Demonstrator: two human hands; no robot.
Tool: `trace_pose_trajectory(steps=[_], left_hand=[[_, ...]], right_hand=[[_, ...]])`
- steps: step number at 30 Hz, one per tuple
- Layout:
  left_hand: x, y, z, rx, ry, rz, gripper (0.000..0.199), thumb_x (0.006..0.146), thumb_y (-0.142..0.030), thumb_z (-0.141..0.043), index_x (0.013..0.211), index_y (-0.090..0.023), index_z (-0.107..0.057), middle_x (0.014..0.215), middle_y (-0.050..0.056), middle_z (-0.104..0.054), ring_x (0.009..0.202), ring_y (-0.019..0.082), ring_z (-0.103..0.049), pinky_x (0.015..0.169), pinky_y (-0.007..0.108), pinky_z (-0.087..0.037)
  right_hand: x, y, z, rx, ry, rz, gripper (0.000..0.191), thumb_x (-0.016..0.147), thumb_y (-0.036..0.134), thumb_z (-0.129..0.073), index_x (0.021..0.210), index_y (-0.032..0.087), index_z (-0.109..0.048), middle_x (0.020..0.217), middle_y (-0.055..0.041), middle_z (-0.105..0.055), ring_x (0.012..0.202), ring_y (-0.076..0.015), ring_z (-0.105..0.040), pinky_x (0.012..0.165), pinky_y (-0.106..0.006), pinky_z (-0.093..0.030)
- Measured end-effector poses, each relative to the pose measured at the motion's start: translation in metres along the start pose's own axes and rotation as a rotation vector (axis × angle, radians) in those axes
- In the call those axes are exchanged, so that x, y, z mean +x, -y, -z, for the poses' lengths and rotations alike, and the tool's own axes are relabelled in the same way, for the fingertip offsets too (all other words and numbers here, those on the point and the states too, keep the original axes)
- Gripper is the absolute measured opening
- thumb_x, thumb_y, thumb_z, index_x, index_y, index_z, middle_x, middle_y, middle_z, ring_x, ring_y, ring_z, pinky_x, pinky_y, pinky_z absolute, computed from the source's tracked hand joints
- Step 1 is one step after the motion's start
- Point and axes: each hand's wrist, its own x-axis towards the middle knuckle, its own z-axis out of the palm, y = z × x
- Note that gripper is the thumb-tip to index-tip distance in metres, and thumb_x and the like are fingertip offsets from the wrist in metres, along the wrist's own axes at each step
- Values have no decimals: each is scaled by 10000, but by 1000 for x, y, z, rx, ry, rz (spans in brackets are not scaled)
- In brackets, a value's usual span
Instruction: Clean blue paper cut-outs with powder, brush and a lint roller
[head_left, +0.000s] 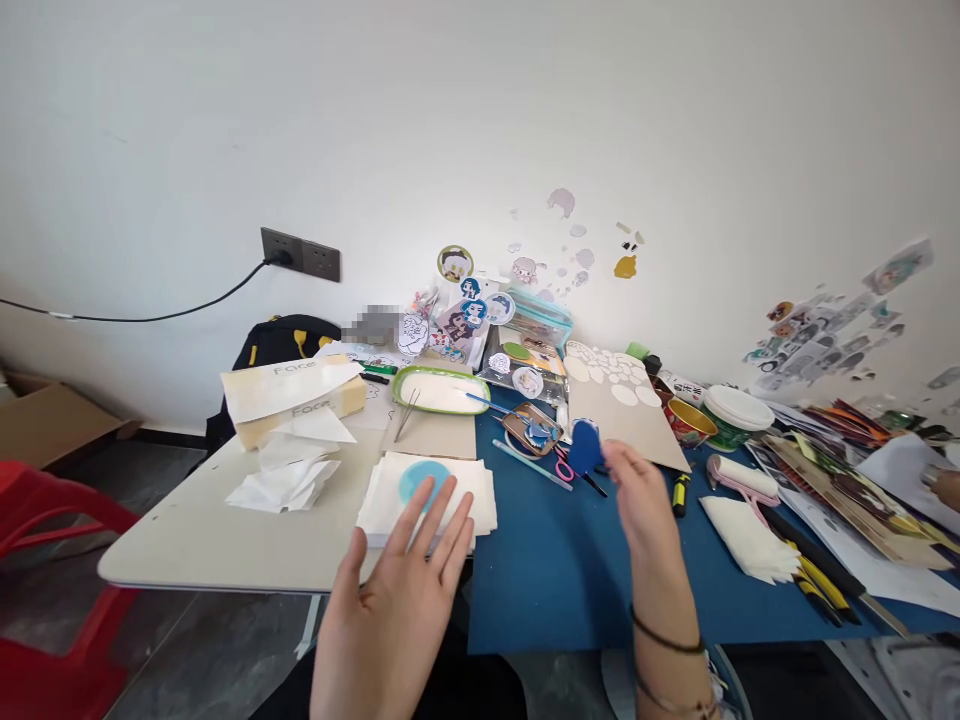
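Clutter covers the blue mat [570,570] on a table [195,540] against a white wall [450,120].

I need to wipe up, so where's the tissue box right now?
The tissue box sits at the table's far left in the head view, just behind loose tissues and left of the green tray.

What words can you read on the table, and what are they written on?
"Face" on the top of the tissue box.
"Face" again, fainter, on its front side.
Stickers by the wall: pictures only, any print too small to read.
Papers at the right: too blurred to read.
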Motion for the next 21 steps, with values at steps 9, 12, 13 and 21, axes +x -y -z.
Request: trace_pose_trajectory(steps=[9, 12, 13, 21], left_hand=[[6, -33, -6, 123, -148, -269, 521, 919, -408, -424, 1384, -175, -440, 1380, 130, -532, 1236, 287, -530, 961, 399, -519], [20, -58, -15, 156, -350, -285, 449, 929, -333, -348, 1307, -144, -501, 1207, 158, -650, 1082, 271, -638, 802, 390, -595], [26, -68, -19, 172, -425, -291, 415, 918, -304, -345, 1248, -144, -538, 1107, 152, -685, 983, 258, -675, 730, 373, -608], [99, -107, -63, 1152, 19, -253, 262, 895, -187, -418, 709, -164, -601, 666, -4, -549, 634, 109, -505, 605, 199, -443]], right_hand=[[102, -20, -33, -382, 174, -113, 220, 885, 349, -609, 866, 132, -640, 905, -19, -655, 828, -170, -629, 764, -348, -517], [110, -23, -53, -433, 253, -93, 218, 896, 351, -595, 884, 138, -638, 911, -21, -651, 823, -163, -623, 766, -345, -514], [112, -23, -55, -434, 269, -81, 207, 894, 343, -597, 874, 141, -638, 905, -20, -651, 821, -159, -619, 771, -344, -508], [113, 0, -47, -329, 164, 74, 246, 785, 372, -593, 624, 187, -614, 655, -18, -578, 656, -186, -527, 632, -306, -378]])
